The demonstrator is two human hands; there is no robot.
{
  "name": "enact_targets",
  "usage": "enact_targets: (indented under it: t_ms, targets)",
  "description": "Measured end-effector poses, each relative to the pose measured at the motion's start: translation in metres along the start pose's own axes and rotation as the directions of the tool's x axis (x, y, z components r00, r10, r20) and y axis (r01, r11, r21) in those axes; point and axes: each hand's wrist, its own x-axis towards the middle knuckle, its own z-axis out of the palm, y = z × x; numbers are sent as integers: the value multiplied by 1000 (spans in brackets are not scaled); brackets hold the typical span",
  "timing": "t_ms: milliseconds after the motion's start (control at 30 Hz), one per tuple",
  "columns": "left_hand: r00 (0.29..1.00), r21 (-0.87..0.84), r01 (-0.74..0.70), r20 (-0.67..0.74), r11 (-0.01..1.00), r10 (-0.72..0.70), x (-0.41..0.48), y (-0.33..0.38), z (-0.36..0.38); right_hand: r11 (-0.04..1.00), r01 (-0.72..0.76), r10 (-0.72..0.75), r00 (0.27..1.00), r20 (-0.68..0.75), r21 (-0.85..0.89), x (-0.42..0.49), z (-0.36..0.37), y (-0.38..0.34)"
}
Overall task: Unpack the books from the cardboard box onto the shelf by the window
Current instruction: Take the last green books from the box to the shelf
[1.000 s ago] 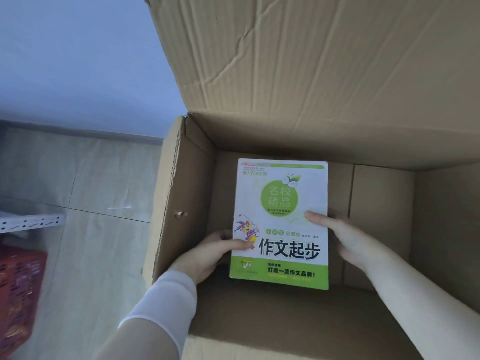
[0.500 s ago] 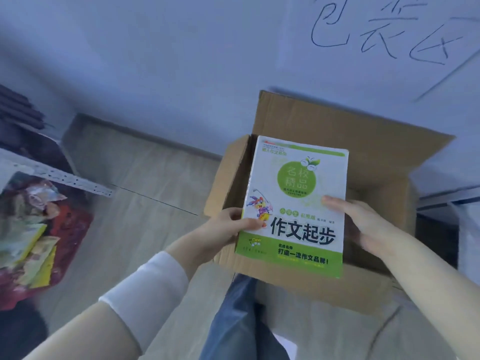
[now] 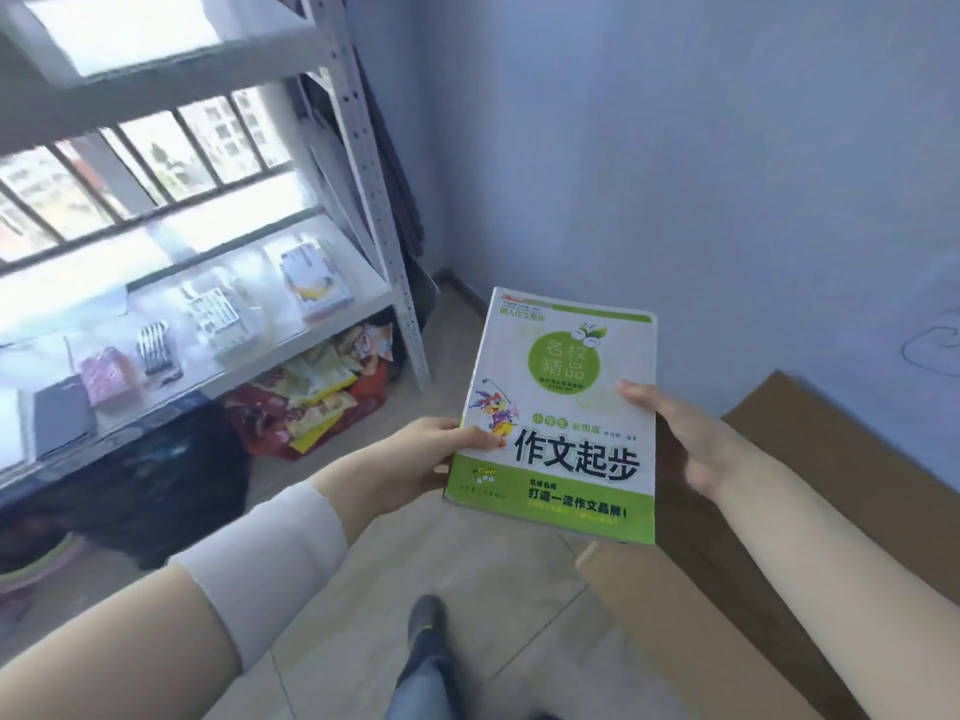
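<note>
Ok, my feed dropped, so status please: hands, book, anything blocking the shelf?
Left hand and right hand both grip the book, cover up, clear of the cardboard box. Shelf ahead-left, partly stocked. Nothing visible in the way.

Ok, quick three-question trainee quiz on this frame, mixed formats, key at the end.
1. Which hands hold the book? A) left only B) right only C) both
2. True or false: the book lies on the shelf.
3. Fill in: the cardboard box is on the person's ____ side.
Key: 1 C, left hand and right hand each hold an edge. 2 false, it is held in the air, short of the shelf. 3 right.
</note>
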Motion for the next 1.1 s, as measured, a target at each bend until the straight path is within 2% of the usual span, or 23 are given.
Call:
enact_targets:
  t_ms: [133,300,400,667,767,867,1000,1067,1100]
  targets:
    - [987,-139,-61,-154,988,39,-39,27,-97,992,60,-41,985,165,-110,31,105,-68]
    - [980,-293,-95,-193,951,39,-71,52,-212,962,170,-98,945,311,-214,69,233,-137]
    - [967,-293,-152,-241,944,81,-79,71,-269,943,222,-114,914,389,-246,93,284,-168]
    - [889,-163,-352,-368,922,274,-58,164,-361,916,347,-235,871,432,-201,153,369,-286]
    - [821,-101,-449,-440,888,365,-42,216,-394,869,468,-358,819,450,-160,176,399,-351]
    - [713,-18,-547,-535,837,454,-27,272,-430,783,610,-492,728,478,-123,200,427,-415]
    - [477,299,-555,-651,776,591,-6,327,-475,650,760,-614,541,575,-22,237,459,-483]
    - [400,384,-527,-674,758,621,9,339,-495,583,812,-627,437,645,16,262,471,-502]
    - [386,401,-519,-677,754,626,18,341,-503,558,830,-625,410,665,13,274,476,-507]
